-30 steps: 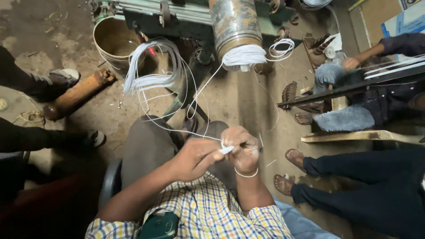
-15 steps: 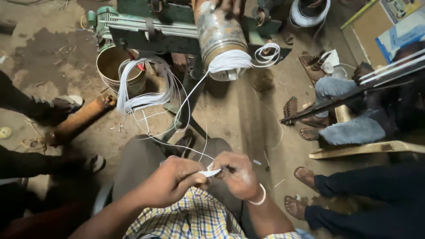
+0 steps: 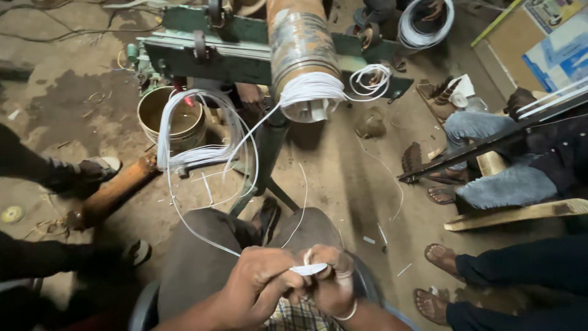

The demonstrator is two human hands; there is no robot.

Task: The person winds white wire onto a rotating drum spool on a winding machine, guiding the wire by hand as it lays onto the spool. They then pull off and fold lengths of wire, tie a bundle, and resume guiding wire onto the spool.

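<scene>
In the upper right corner of the frame a brown cardboard sheet (image 3: 514, 43) lies against the edge, with a blue and white rectangular printed panel (image 3: 560, 52) over it; its print is too small to make out. Low in the middle of the frame the left hand (image 3: 260, 285) and the right hand (image 3: 331, 279) meet above the person's grey-trousered knees, knuckles turned toward the camera and wrists coming up from the bottom edge. The fingers of both hands are curled in and pressed together, pinching a short flat white strip (image 3: 308, 268) between them; the right wrist wears a thin pale bangle (image 3: 348, 314). From the hands a white wire (image 3: 202, 236) runs up and left across the lap, loops through a loose bundle of white coils (image 3: 184, 156) at centre left, and rises to the tight white winding (image 3: 312, 92) on the end of a rusty metal drum (image 3: 303, 43) at top centre. The drum sits on a green metal frame (image 3: 233, 49). A brown bucket (image 3: 171, 119) stands just left of the frame's post, behind the loose coils. Another white coil (image 3: 425, 21) lies at the top right, and other people's sandalled feet (image 3: 441, 257) rest along the right side.
</scene>
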